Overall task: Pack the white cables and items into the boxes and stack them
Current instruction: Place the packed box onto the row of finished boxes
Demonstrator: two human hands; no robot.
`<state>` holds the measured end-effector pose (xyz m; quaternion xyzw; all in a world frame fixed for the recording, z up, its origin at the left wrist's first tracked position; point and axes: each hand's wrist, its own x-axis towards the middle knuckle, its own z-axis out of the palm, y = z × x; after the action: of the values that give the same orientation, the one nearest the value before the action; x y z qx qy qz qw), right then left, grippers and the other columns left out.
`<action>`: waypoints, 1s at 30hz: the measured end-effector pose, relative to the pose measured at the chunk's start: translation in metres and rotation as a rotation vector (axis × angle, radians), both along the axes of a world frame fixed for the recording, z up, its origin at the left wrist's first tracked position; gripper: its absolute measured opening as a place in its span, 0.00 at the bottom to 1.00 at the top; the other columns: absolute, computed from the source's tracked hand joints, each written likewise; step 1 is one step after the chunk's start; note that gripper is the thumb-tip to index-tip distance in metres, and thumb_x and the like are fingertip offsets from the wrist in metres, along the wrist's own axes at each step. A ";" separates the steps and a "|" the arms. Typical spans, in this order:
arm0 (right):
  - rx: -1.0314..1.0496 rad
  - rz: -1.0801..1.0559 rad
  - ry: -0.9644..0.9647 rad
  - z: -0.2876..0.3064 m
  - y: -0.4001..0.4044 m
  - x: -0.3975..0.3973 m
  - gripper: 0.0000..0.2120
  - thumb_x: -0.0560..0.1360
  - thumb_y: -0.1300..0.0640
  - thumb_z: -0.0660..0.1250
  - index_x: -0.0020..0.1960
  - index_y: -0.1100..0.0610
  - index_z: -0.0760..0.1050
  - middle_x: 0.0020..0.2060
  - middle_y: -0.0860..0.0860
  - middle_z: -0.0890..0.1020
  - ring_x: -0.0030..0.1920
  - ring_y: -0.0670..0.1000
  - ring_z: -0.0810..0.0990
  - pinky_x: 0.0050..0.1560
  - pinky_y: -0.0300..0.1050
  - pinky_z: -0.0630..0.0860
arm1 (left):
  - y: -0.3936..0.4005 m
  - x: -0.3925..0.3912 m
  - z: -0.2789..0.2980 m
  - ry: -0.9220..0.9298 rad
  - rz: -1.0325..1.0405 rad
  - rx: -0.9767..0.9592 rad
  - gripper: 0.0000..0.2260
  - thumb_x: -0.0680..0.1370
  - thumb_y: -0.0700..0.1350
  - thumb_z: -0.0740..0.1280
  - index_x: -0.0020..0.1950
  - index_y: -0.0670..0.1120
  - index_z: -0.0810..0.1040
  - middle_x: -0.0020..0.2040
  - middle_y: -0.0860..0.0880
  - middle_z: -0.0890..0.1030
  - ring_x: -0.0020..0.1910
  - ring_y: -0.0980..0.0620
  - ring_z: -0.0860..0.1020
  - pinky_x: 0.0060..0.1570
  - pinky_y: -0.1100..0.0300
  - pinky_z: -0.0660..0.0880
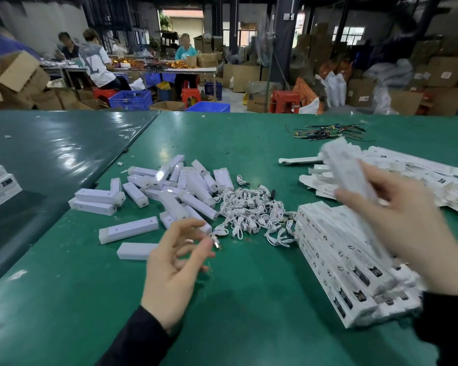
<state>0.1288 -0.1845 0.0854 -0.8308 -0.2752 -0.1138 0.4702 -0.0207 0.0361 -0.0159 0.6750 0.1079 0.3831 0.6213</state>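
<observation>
While the right hand [397,212] grips a blurred box [351,171] above the box stack [347,262], the left hand [175,262] pinches a cable [218,235] beside it, apparently for loading.

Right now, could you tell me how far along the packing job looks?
Partly done. A stack of packed boxes lies at the right. In hand: the right hand grips a blurred white box, and the left hand pinches a cable. Left: many loose white items, the cable pile and flat unfolded boxes farther back.
</observation>
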 end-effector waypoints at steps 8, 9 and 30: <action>-0.893 -0.093 0.172 -0.008 -0.023 0.047 0.19 0.78 0.47 0.65 0.65 0.55 0.76 0.61 0.54 0.81 0.49 0.48 0.80 0.59 0.50 0.75 | 0.033 0.003 -0.008 -0.002 0.335 -0.017 0.17 0.79 0.36 0.65 0.62 0.53 0.67 0.50 0.49 0.79 0.38 0.50 0.81 0.32 0.53 0.79; -0.890 -0.072 0.173 -0.010 -0.022 0.048 0.13 0.78 0.47 0.64 0.55 0.54 0.80 0.50 0.52 0.84 0.43 0.47 0.81 0.50 0.46 0.76 | 0.034 0.002 -0.009 -0.002 0.341 -0.022 0.17 0.79 0.36 0.64 0.62 0.53 0.66 0.50 0.49 0.79 0.37 0.51 0.80 0.32 0.53 0.79; -1.230 -0.135 0.197 -0.042 -0.007 0.228 0.47 0.68 0.47 0.77 0.77 0.58 0.54 0.71 0.58 0.70 0.66 0.58 0.72 0.63 0.47 0.70 | 0.031 0.005 -0.013 0.025 0.279 -0.016 0.22 0.76 0.32 0.64 0.55 0.59 0.68 0.45 0.54 0.80 0.39 0.48 0.79 0.31 0.62 0.76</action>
<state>0.3567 -0.1913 0.0433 -0.9716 -0.1925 0.1131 -0.0788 -0.0157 0.0672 -0.0287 0.6531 0.2115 0.4563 0.5661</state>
